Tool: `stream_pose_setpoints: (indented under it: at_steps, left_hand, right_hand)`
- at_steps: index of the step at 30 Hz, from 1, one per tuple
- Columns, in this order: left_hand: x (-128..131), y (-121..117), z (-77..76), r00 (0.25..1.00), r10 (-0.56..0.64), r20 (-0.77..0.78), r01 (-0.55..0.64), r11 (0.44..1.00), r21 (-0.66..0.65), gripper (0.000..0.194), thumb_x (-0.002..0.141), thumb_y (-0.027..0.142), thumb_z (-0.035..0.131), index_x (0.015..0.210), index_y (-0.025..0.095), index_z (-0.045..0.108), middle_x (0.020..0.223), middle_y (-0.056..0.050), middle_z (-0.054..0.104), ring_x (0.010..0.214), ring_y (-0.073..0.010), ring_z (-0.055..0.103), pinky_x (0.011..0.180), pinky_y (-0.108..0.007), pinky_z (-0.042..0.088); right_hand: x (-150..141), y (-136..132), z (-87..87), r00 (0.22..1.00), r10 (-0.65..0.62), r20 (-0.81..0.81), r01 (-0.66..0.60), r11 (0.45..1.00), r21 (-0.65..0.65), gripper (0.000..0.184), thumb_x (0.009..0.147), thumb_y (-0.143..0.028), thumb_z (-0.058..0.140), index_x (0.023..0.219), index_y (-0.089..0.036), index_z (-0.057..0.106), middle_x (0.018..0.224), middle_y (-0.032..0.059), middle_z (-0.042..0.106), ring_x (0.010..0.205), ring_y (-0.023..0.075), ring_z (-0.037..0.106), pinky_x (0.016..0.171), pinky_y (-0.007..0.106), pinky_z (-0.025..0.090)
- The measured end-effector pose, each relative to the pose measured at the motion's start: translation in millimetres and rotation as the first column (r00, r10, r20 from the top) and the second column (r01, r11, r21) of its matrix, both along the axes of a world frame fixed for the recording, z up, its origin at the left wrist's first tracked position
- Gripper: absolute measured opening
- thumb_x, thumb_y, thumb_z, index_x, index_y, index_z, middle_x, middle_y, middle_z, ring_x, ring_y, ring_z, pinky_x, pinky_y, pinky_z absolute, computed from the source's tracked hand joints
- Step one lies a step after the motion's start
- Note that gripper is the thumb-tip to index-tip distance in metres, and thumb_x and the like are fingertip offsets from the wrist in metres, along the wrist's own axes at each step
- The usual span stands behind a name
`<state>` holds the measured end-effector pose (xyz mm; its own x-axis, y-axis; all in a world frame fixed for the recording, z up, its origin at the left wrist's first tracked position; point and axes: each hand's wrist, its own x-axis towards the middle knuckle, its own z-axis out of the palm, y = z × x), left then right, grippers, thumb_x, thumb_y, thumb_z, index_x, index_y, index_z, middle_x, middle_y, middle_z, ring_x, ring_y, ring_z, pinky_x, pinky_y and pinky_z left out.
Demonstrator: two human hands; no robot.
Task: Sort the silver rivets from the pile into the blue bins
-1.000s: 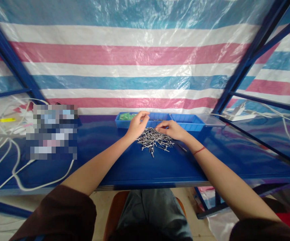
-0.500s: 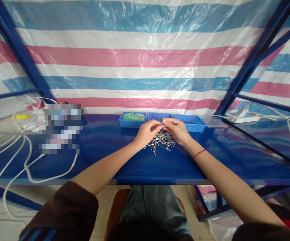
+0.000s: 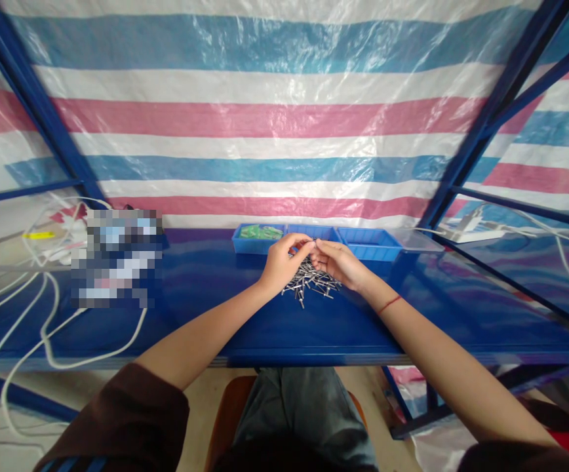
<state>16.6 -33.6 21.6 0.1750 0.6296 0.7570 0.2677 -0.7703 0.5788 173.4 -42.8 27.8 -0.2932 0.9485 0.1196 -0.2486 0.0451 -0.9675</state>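
Observation:
My left hand (image 3: 287, 259) and my right hand (image 3: 341, 263) meet fingertip to fingertip above a loose pile of silver blind rivets (image 3: 309, 280) on the blue table. Both are closed in a pinch; whatever lies between the fingertips is too small to make out. Behind the hands stands a blue divided bin (image 3: 370, 246). Green packets (image 3: 261, 232) fill its left compartment. My hands partly cover its middle compartment, and nothing shows in the right one.
The blue table (image 3: 265, 331) ends in a straight front edge. White cables (image 3: 51, 321) and a pixelated patch occupy its left side. At the right are a power strip (image 3: 476, 226) and a clear plastic sheet (image 3: 422, 240). Blue frame posts (image 3: 491, 124) flank a striped tarp (image 3: 274, 118).
My hands were apart, the right one at the pile. The left hand moved right and down, and the fingertips came together over the rivets. The view shifted slightly.

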Motion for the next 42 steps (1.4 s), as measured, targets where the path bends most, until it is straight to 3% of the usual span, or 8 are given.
stream_pose_setpoints:
  at_steps: [9,17,22,29,31,36,38,42]
  left_hand:
    - [-1,-1,1.9,1.000,0.023,-0.001,-0.023,0.999,0.030,0.008,0.086,0.025,0.060,0.090,0.019,0.064,0.088,-0.002,0.069,0.080,-0.0130,0.063,0.071,-0.026,0.050]
    - [-1,2,0.4,0.999,0.029,-0.014,-0.029,0.999,0.028,0.010,0.087,0.026,0.058,0.092,0.020,0.064,0.090,-0.003,0.068,0.079,-0.0131,0.062,0.069,-0.026,0.050]
    - [0,7,-3.1,0.999,0.018,-0.039,-0.021,0.996,-0.084,0.008,0.086,0.022,0.058,0.090,0.019,0.063,0.091,-0.002,0.068,0.079,-0.0132,0.063,0.066,-0.025,0.049]
    - [-2,17,-11.2,0.988,-0.003,-0.152,-0.014,0.994,-0.107,0.011,0.088,0.024,0.055,0.093,0.018,0.064,0.094,-0.004,0.068,0.088,-0.0158,0.063,0.073,-0.028,0.051]
    - [-4,20,-12.0,0.979,0.012,-0.204,-0.026,0.997,-0.070,0.017,0.088,0.025,0.056,0.102,0.019,0.062,0.098,-0.005,0.067,0.089,-0.0162,0.062,0.078,-0.030,0.051]
    - [-15,26,-6.3,0.915,0.092,-0.393,-0.085,0.996,0.035,0.027,0.087,0.020,0.053,0.114,0.018,0.058,0.100,-0.006,0.065,0.092,-0.0184,0.061,0.086,-0.035,0.050]
    - [-22,26,-2.0,0.841,0.127,-0.525,-0.089,0.991,0.098,0.026,0.087,0.018,0.049,0.111,0.017,0.060,0.099,-0.007,0.065,0.095,-0.0204,0.061,0.088,-0.037,0.048]
    - [-33,29,3.7,0.701,0.133,-0.701,-0.090,0.991,0.098,0.035,0.081,0.008,0.044,0.109,0.018,0.063,0.098,-0.007,0.065,0.095,-0.0211,0.060,0.088,-0.036,0.047]
  right_hand:
    - [1,-4,2.2,0.997,0.077,0.017,-0.078,0.997,0.014,0.027,0.072,-0.043,0.070,0.074,-0.019,0.059,0.064,-0.0018,0.055,0.058,0.0104,0.051,0.057,0.025,0.042]
    - [2,-5,6.8,0.997,-0.079,0.008,0.078,0.991,0.111,0.026,0.066,-0.041,0.074,0.075,-0.021,0.059,0.058,-0.0048,0.051,0.055,0.0097,0.048,0.055,0.025,0.040]
    - [4,-2,5.6,0.963,-0.224,0.147,0.163,0.925,0.343,0.027,0.070,-0.043,0.069,0.081,-0.020,0.061,0.056,-0.0050,0.051,0.054,0.0105,0.046,0.055,0.026,0.037]
    - [10,-7,7.6,0.663,-0.595,0.454,0.080,0.659,0.748,0.024,0.084,-0.040,0.054,0.074,-0.019,0.060,0.059,-0.0014,0.053,0.055,0.0121,0.046,0.056,0.027,0.036]
    - [15,-6,10.4,0.585,-0.675,0.450,0.103,0.611,0.785,0.027,0.086,-0.040,0.051,0.071,-0.019,0.058,0.058,-0.0008,0.054,0.054,0.0124,0.047,0.056,0.028,0.037]
    - [55,16,10.4,0.325,-0.894,0.309,0.411,0.428,0.805,0.028,0.087,-0.041,0.048,0.073,-0.019,0.059,0.066,0.0051,0.061,0.061,0.0171,0.054,0.063,0.033,0.041]
    - [76,28,5.1,0.168,-0.908,0.383,0.473,0.415,0.777,0.027,0.085,-0.040,0.049,0.070,-0.020,0.059,0.066,0.0070,0.061,0.063,0.0206,0.056,0.068,0.039,0.042]
    - [100,38,-4.8,0.043,-0.914,0.403,0.515,0.367,0.775,0.019,0.074,-0.041,0.063,0.066,-0.024,0.061,0.052,0.0044,0.053,0.064,0.0263,0.056,0.075,0.054,0.040]
